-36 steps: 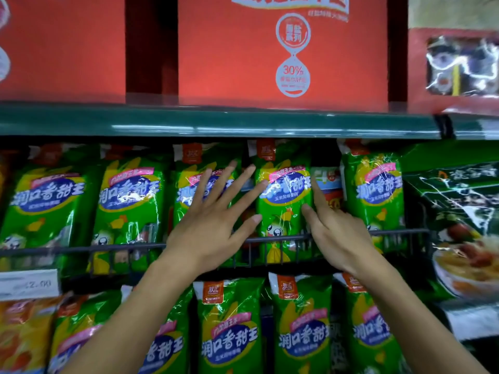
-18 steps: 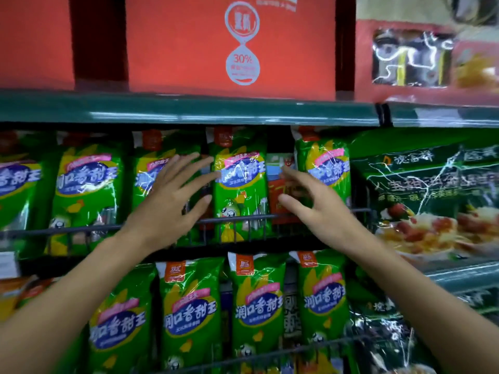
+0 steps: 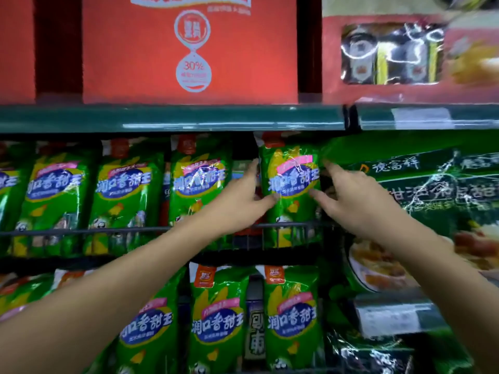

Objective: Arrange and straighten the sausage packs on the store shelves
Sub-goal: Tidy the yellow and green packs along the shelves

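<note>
Both hands, left hand (image 3: pixel 240 201) and right hand (image 3: pixel 351 195), pinched the rightmost sausage pack (image 3: pixel 293 193) on the upper wire rack (image 3: pixel 108 230); squaring it probably needed even pressure from both sides.

Red cartons (image 3: pixel 189 49) stand on the upper green shelf (image 3: pixel 172 118), with large dark-green packs (image 3: pixel 432 190), seemingly another food, at right.

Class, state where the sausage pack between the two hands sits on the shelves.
Head view, right of centre: the pack stands behind the wire rail, rightmost in its row, beside the dark green bags.
</note>
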